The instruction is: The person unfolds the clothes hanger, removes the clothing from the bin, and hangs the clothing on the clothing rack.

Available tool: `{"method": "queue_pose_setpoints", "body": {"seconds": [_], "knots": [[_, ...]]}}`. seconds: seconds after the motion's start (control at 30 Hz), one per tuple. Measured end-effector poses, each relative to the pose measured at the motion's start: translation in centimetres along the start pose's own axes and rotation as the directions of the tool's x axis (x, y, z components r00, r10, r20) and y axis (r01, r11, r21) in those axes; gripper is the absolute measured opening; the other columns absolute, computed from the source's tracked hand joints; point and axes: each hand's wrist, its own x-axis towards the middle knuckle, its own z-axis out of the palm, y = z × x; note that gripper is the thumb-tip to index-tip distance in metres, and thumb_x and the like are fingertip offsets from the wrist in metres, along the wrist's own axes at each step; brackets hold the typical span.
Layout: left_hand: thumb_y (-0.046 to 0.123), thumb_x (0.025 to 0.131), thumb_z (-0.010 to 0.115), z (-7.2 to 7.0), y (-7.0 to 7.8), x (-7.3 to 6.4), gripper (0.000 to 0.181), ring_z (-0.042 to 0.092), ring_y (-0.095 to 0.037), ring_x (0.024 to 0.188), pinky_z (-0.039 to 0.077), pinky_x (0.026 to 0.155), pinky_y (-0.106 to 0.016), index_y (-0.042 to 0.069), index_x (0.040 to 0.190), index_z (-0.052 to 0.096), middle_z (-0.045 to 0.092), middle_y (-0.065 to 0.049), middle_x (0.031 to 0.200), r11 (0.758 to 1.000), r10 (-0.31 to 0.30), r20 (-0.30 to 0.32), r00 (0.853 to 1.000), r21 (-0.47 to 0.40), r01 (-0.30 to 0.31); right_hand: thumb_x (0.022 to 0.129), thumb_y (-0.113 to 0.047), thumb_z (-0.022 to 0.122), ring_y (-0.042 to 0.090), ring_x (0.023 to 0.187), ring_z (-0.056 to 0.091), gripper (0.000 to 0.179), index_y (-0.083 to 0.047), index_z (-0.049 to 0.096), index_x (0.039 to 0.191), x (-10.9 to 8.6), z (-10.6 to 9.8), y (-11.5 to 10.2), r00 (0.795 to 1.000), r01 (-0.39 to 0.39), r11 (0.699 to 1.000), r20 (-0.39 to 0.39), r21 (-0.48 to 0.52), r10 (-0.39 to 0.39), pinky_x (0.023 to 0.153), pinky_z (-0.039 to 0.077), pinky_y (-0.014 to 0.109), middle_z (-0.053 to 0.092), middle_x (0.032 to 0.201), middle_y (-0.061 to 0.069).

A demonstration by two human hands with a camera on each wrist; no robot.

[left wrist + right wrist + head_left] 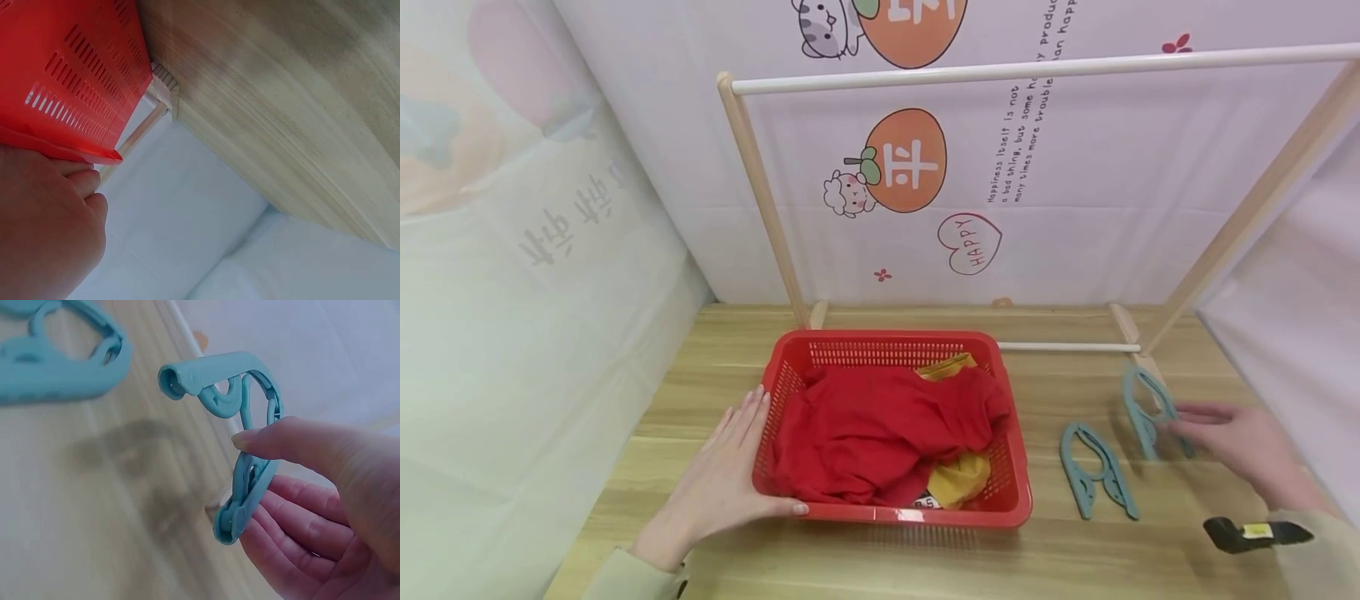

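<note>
A red plastic basket stands on the wooden table, with a crumpled red garment and a yellow cloth inside. At the basket's left front corner my left hand rests with fingers along the side rim and thumb on the front rim. My right hand pinches a folded blue travel hanger between thumb and fingers, held above the table at the right. A second folded blue hanger lies between the basket and that hand.
Behind the basket rises a garment rack with a white top rod, wooden posts and a low white bar. Printed white cloth forms the back wall, and pale cloth hangs along the left.
</note>
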Motion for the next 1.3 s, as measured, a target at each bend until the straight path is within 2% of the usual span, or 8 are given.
{"method": "queue_pose_setpoints", "body": {"seconds": [0.13,0.27,0.4,0.67,0.87,0.97,1.1,1.3], "knots": [[0.095,0.064,0.059,0.0,0.1,0.1,0.144,0.009,-0.03,0.154,0.011,0.124,-0.045,0.0,0.162,0.012,0.013,-0.015,0.168,1.0,0.002,0.002,1.0,0.004,-0.002,0.088,-0.049,0.079,0.016,0.088,0.068,0.071,0.005,0.063,0.132,0.3,0.1,-1.4,0.999,0.033,0.999,-0.03,-0.035,-0.034,0.067,0.051,0.033,0.069,0.116,0.025],[0.095,0.065,0.059,0.0,0.1,0.2,0.143,0.01,-0.031,0.154,0.012,0.124,-0.046,0.0,0.162,0.012,0.013,-0.015,0.168,1.0,0.007,-0.001,1.0,0.006,-0.007,0.088,-0.055,0.076,0.046,0.107,0.064,0.074,0.001,0.062,0.135,0.7,0.2,-2.9,0.999,0.039,0.999,-0.032,-0.038,-0.04,0.075,0.051,0.054,0.066,0.123,0.026],[0.094,0.065,0.059,-0.1,0.1,0.3,0.143,0.011,-0.031,0.154,0.014,0.123,-0.047,0.0,0.162,0.013,0.014,-0.015,0.168,1.0,0.01,-0.01,1.0,0.012,-0.009,0.088,-0.056,0.075,0.054,0.121,0.053,0.078,0.001,0.059,0.138,1.2,0.5,-4.3,0.999,0.042,0.999,-0.015,0.029,-0.042,0.085,0.045,0.069,0.062,0.129,0.028],[0.095,0.065,0.059,-0.2,0.1,0.3,0.143,0.01,-0.031,0.154,0.016,0.123,-0.049,0.0,0.162,0.012,0.013,-0.016,0.168,1.0,0.006,0.001,1.0,0.012,-0.006,0.087,-0.053,0.077,0.046,0.123,0.053,0.074,0.0,0.061,0.136,1.4,1.4,-7.7,0.997,0.07,0.99,-0.03,0.121,-0.067,0.09,0.045,0.065,0.064,0.127,0.026],[0.095,0.065,0.058,-0.1,0.1,0.2,0.142,0.011,-0.031,0.154,0.017,0.122,-0.05,0.0,0.161,0.014,0.014,-0.016,0.168,1.0,0.008,0.001,1.0,0.014,-0.008,0.085,-0.056,0.079,0.045,0.125,0.053,0.077,-0.003,0.061,0.138,1.3,1.8,-9.9,0.998,0.062,0.984,-0.033,0.166,-0.057,0.096,0.038,0.072,0.064,0.129,0.023],[0.095,0.065,0.058,0.0,0.1,0.2,0.142,0.011,-0.031,0.154,0.017,0.122,-0.049,0.0,0.161,0.014,0.014,-0.016,0.168,1.0,0.007,0.002,1.0,0.013,-0.007,0.084,-0.056,0.079,0.021,0.11,0.065,0.075,-0.005,0.062,0.137,1.2,2.0,-10.6,0.996,0.08,0.985,-0.046,0.153,-0.073,0.096,0.04,0.069,0.066,0.127,0.021],[0.095,0.065,0.058,-0.1,0.1,0.1,0.143,0.01,-0.031,0.154,0.015,0.123,-0.049,0.0,0.162,0.012,0.014,-0.016,0.168,1.0,-0.002,0.01,1.0,0.006,0.001,0.083,-0.056,0.08,-0.009,0.09,0.059,0.073,-0.007,0.064,0.135,1.1,2.1,-11.4,0.994,0.096,0.983,-0.068,0.155,-0.086,0.094,0.044,0.061,0.069,0.124,0.016],[0.094,0.065,0.059,-0.1,0.1,0.1,0.143,0.01,-0.031,0.154,0.014,0.123,-0.049,0.0,0.162,0.012,0.014,-0.016,0.168,1.0,-0.004,0.015,1.0,0.002,0.004,0.083,-0.056,0.08,-0.003,0.092,0.065,0.071,-0.009,0.066,0.134,0.9,2.2,-13.0,0.99,0.124,0.981,-0.089,0.15,-0.112,0.087,0.049,0.044,0.072,0.121,0.01]]}}
